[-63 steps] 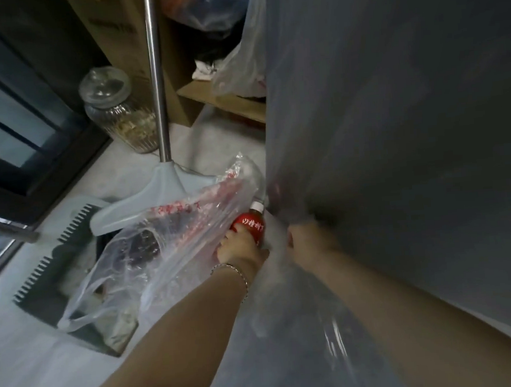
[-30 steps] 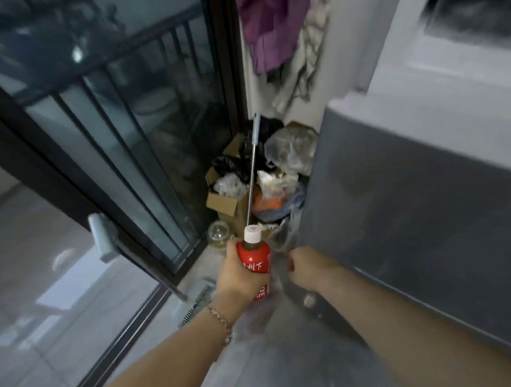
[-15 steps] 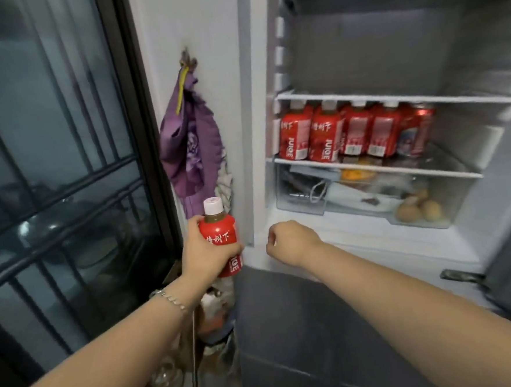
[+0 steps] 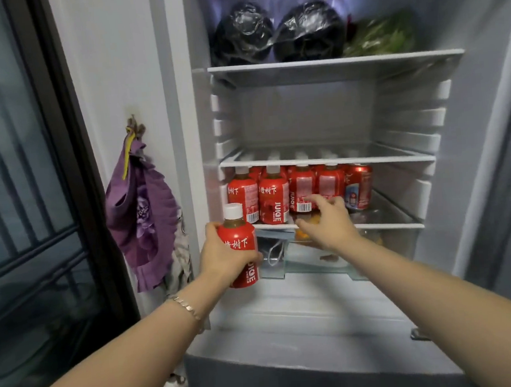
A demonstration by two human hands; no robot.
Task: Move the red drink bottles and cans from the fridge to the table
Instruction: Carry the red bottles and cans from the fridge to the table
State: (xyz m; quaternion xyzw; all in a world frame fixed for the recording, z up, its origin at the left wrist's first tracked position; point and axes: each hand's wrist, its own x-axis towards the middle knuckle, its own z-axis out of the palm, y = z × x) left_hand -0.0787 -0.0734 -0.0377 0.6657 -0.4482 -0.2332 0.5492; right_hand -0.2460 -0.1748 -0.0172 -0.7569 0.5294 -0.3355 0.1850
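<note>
The fridge [image 4: 441, 104] stands open in front of me. On its lower shelf [image 4: 386, 225] stands a row of several red juice bottles [image 4: 274, 199] with white caps, and a red can [image 4: 358, 190] sits at the row's right end. My left hand [image 4: 222, 256] grips one more red juice bottle [image 4: 239, 245] upright, just outside the fridge's left edge. My right hand [image 4: 326, 223] reaches in at shelf height with fingers spread, right in front of the bottles and holding nothing.
Two black plastic bags [image 4: 276, 31] and green vegetables [image 4: 382, 36] fill the top shelf. The middle shelf [image 4: 327, 158] is bare. A clear drawer [image 4: 322, 258] lies under the drinks. A purple cloth [image 4: 140, 213] hangs on the wall at left, beside a dark glass door [image 4: 26, 179].
The view rose from the floor beside the fridge to its open inside. My left hand lifted the red bottle up. My right hand went from a fist at the fridge's sill to open at the drinks shelf.
</note>
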